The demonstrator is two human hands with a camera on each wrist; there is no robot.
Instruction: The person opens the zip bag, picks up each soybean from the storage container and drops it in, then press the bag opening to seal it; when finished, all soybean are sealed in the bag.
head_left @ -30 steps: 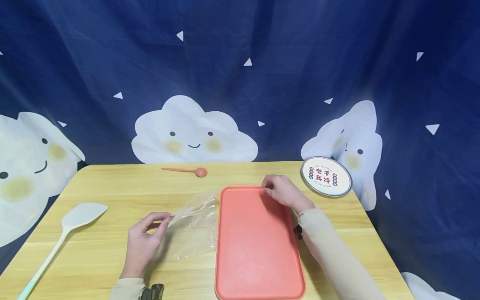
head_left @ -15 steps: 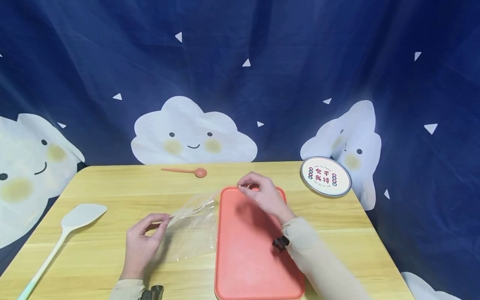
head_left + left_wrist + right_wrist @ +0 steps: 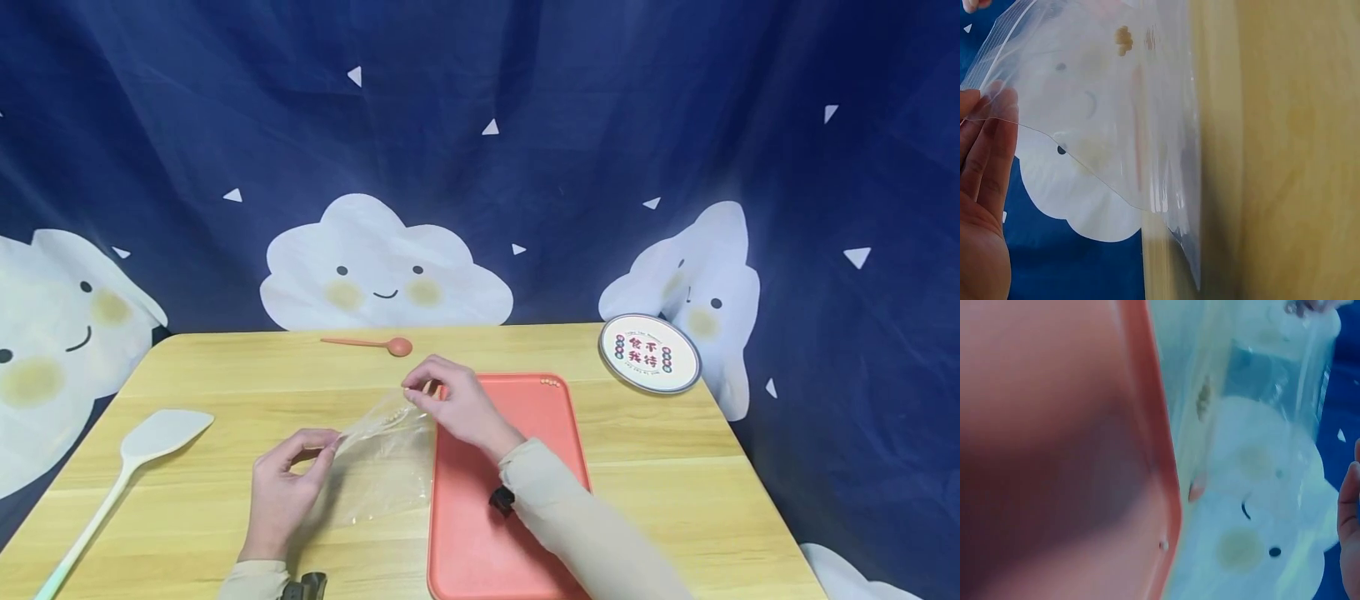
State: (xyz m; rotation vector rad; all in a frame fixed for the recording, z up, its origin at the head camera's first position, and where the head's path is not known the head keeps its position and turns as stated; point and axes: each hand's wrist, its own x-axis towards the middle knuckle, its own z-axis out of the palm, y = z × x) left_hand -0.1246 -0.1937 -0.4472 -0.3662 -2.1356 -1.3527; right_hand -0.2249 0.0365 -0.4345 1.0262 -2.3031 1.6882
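Note:
My left hand (image 3: 288, 483) pinches one edge of a clear zip bag (image 3: 386, 483), which stands slanted on the table. A cluster of small pale-yellow beans (image 3: 1124, 40) shows inside the bag. Beside the bag's upper far edge is my right hand (image 3: 457, 404), thumb and forefinger pinching what looks like one small pale-yellow bean (image 3: 407, 391). Its forearm crosses the coral tray (image 3: 487, 533). Several more beans (image 3: 551, 382) lie in the tray's far right corner. One small pale bean (image 3: 1164, 545) near a tray corner shows in the right wrist view.
At the left lies a white spatula (image 3: 161, 433) with a pale green handle end. A small coral spoon (image 3: 399, 347) rests near the table's back edge. An oval plate (image 3: 649, 353) with printed characters stands at the back right. A dark blue curtain (image 3: 562, 192) hangs behind.
My right hand has moved left from the tray's far right edge to the bag's upper edge. The beans in that corner are now uncovered. The left hand stays put, holding the bag.

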